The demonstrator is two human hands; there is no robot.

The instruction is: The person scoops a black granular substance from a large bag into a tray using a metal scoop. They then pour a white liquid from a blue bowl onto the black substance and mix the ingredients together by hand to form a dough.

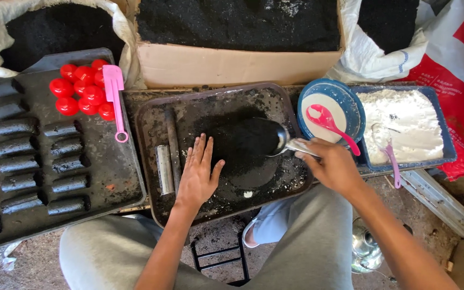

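My left hand (198, 173) lies flat, fingers spread, on a dark tray (151, 115) right beside a heap of black powder (243, 147). My right hand (333, 165) grips the handle of a metal scoop (281, 140) whose bowl, full of black powder, rests over the heap. A metal tube (164, 169) and a dark rod (173, 147) lie on the tray just left of my left hand.
A big tray (108, 172) at left carries several black cylinders (68, 184), red balls (81, 90) and a pink spatula (116, 99). At right stand a blue bowl (353, 104) with a pink spoon (328, 121) and a blue tub of white powder (404, 123). Behind are a cardboard box (232, 64) and sacks of black powder.
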